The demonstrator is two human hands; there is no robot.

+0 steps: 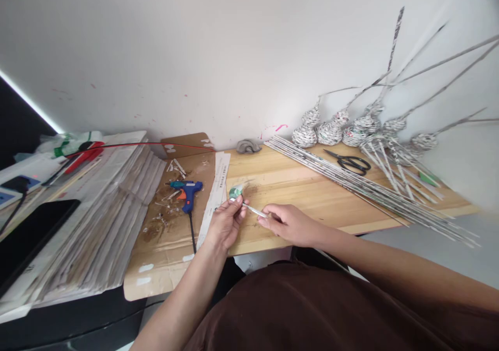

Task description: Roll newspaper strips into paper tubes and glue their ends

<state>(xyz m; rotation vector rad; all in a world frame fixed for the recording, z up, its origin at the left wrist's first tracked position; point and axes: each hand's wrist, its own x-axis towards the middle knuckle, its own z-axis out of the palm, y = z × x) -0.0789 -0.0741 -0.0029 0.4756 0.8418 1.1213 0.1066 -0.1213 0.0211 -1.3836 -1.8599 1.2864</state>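
Note:
Just above the table's front edge, my left hand (229, 220) pinches a small green and white piece (236, 192) that looks like the start of a paper weave. A thin rolled-paper stick (255, 211) runs from it to the right. My right hand (286, 220) is closed round the other part of that stick, thumb and fingers together. Left of my hands, a blue glue gun (189, 192) lies on a stained cardboard sheet (156, 262). A printed paper strip (218, 182) lies between the cardboard and the bare wood.
A bundle of paper sticks (343, 182) crosses the wooden table (268, 179) at the right, beside black scissors (351, 164). Several woven paper gourds (329, 131) stand by the wall. A grey lump (248, 146) sits behind. Stacked newspapers (128, 200) and a black phone (35, 242) occupy the left.

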